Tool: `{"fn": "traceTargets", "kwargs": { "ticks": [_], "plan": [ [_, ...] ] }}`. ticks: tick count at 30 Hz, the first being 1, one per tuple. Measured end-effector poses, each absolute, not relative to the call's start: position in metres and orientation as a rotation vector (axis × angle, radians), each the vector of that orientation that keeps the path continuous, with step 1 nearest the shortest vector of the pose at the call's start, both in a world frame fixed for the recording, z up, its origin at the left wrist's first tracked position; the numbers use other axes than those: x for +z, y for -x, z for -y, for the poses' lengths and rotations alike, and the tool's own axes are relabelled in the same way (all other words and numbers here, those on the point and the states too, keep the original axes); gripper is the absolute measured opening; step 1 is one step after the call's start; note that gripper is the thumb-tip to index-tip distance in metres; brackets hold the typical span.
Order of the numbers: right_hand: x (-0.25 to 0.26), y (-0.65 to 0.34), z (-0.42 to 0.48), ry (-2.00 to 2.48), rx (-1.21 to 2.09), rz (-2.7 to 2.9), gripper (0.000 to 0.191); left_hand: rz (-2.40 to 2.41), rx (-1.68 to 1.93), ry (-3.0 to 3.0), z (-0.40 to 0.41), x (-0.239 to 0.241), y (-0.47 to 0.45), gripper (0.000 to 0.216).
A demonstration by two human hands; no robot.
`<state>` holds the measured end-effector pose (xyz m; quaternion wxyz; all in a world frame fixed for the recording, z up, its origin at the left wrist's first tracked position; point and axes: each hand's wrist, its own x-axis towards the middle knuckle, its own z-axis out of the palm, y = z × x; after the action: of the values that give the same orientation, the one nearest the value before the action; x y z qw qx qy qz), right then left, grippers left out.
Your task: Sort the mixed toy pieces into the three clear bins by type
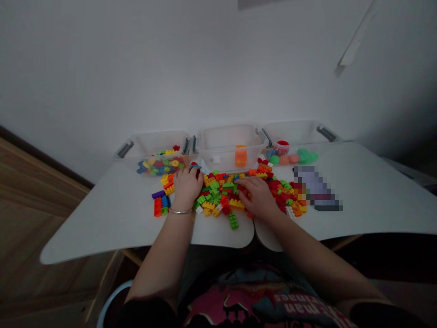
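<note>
Plastic studded bricks point(213, 193) lie mostly loose, heaped across our white table point(102, 218); an orange block point(241, 156) shows inside the clear middle bin point(225, 135).
Our left hand point(186, 186) and right hand point(257, 196) rest on the heap, fingers bent; we cannot tell whether either is clamped on anything.

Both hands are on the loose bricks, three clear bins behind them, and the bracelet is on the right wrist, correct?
Not quite: the head view shows the bracelet on the wrist of the left hand. It and the right hand are on the loose bricks, three clear bins behind.
</note>
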<state>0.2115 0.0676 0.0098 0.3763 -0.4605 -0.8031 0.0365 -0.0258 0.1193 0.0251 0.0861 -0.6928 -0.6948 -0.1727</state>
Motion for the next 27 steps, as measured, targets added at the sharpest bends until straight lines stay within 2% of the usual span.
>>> {"fn": "traceTargets", "kwargs": {
  "ticks": [7,16,22,27],
  "plan": [
    [-0.001,-0.203,-0.067,1.191,0.094,2.145,0.025,2.110,-0.592,2.018,-0.120,0.028,0.027,0.030],
    [-0.007,-0.207,-0.069,1.167,0.133,2.088,0.026,2.178,-0.907,2.005,-0.127,0.021,0.038,0.019],
    [-0.008,-0.208,-0.070,1.167,0.158,2.065,0.024,2.126,-0.703,2.041,-0.127,0.021,0.037,0.042],
    [-0.008,-0.207,-0.070,1.171,0.177,2.081,0.021,2.174,-0.502,2.062,-0.129,0.023,0.037,0.039]
  ]
}}
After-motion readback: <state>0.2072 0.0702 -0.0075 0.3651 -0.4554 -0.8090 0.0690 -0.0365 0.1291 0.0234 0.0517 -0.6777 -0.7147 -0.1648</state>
